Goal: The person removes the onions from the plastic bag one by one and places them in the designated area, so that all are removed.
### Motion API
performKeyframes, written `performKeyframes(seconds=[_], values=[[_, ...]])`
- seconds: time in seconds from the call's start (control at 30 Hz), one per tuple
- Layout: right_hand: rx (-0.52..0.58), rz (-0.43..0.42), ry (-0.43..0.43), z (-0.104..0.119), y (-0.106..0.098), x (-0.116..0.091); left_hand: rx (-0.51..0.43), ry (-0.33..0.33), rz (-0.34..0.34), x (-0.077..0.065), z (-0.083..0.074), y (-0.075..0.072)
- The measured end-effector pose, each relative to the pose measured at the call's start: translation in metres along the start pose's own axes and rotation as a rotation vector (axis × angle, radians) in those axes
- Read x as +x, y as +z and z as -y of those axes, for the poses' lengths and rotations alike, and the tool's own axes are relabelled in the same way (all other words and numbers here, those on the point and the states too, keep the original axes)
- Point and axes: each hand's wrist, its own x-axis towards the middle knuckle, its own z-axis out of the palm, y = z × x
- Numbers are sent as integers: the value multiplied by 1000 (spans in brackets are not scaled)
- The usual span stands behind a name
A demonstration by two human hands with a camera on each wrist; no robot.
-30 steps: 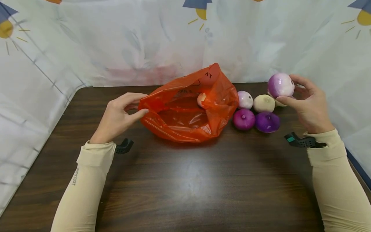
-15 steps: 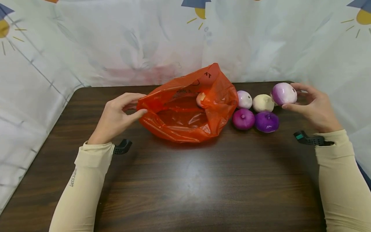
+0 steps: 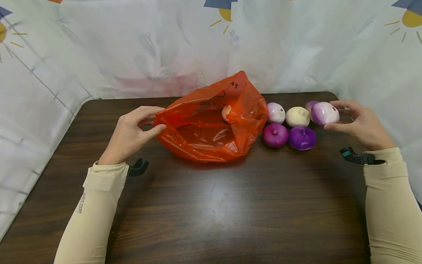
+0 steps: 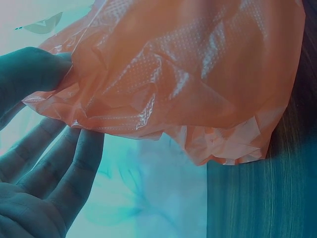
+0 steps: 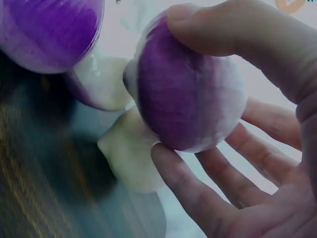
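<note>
My left hand (image 3: 130,134) pinches the left edge of an orange plastic bag (image 3: 207,152) between thumb and fingers, its mouth spread toward me. Inside it shows a pinkish, round onion-like thing (image 3: 226,113). Thumb and fingertips of my right hand (image 3: 361,123) grip a glossy purple-and-white onion (image 5: 190,94) at the right end of a group. Behind the held onion peeks a purple one (image 3: 311,105), mostly hidden. To its left sit a pale cream onion (image 3: 298,116) and a purple-white onion (image 3: 275,113); in front are a magenta onion (image 3: 275,135) and a violet onion (image 3: 302,138).
The dark wooden table (image 3: 217,216) ends at the back against a white printed curtain (image 3: 148,47). The onions stand close together beside the bag's right side. A black wrist strap (image 3: 361,157) sits at my right cuff.
My right hand has lowered its onion and shifted slightly right; a purple onion now shows behind it. The left hand keeps its pinch on the bag, which stays almost in place.
</note>
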Motion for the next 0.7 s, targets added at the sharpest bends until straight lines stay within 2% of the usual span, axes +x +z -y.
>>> performKeyframes(seconds=[0.37,0.7], values=[[-128,76,32,-9,-6,1,-3,2,1,0,-1,1],[-251,186,75,-13,-6,5,5,-12,10,1,-1,1]])
